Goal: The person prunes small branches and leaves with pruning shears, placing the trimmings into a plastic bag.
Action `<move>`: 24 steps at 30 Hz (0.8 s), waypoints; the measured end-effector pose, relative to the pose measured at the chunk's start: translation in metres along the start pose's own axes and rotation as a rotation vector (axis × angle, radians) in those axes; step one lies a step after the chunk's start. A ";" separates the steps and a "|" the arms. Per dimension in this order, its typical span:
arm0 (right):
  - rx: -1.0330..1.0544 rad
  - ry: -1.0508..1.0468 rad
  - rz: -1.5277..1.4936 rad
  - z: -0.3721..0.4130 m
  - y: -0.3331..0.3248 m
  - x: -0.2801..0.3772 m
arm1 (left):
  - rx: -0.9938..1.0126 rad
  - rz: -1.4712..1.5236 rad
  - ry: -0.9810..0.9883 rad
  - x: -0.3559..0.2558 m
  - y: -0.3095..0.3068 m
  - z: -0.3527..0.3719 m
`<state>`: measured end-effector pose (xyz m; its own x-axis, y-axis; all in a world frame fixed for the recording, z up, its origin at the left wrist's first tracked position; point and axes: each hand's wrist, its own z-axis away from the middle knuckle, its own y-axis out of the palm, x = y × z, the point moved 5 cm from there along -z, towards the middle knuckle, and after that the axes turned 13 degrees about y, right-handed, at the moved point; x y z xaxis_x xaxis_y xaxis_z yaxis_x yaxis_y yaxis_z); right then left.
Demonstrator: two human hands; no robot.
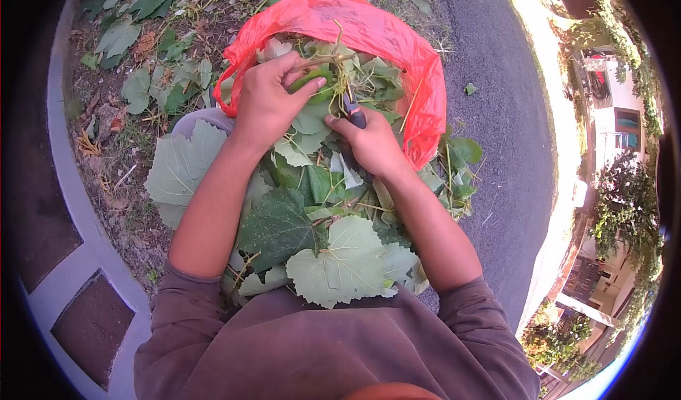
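My left hand [268,102] is closed on a leafy vine stem [325,62] over the mouth of a red plastic bag [422,63]. A green leaf lies along its fingertips. My right hand [372,143] grips a pair of pruning shears [353,110] with dark handles; the blades point up toward the stems and are partly hidden among them. Cut leaves and stems fill the bag. More broad leaves, one pale green [342,262] and one dark green [280,230], are heaped on my lap below my forearms.
Loose leaves [117,38] and twigs litter the soil at upper left. A concrete kerb [60,152] curves along the left side. An asphalt road [504,152] runs down the right, with house fronts and shrubs [616,201] beyond it.
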<state>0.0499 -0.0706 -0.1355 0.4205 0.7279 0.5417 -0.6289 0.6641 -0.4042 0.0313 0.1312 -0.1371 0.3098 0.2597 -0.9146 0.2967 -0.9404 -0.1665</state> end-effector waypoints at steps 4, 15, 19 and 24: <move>-0.161 -0.088 0.078 0.000 0.000 0.002 | -0.002 -0.182 0.149 -0.029 -0.008 -0.007; 0.005 -0.027 -0.063 -0.001 -0.001 -0.003 | 0.113 -0.118 0.162 -0.019 -0.007 -0.009; 0.041 -0.050 -0.142 0.001 -0.001 0.000 | 0.045 -0.166 0.213 -0.014 -0.011 -0.007; 0.299 0.011 -0.443 0.016 0.005 0.005 | -0.096 0.113 -0.042 0.026 -0.012 -0.009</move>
<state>0.0387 -0.0669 -0.1233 0.6937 0.3917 0.6044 -0.5479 0.8317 0.0899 0.0437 0.1509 -0.1557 0.3091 0.1423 -0.9403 0.3479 -0.9371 -0.0274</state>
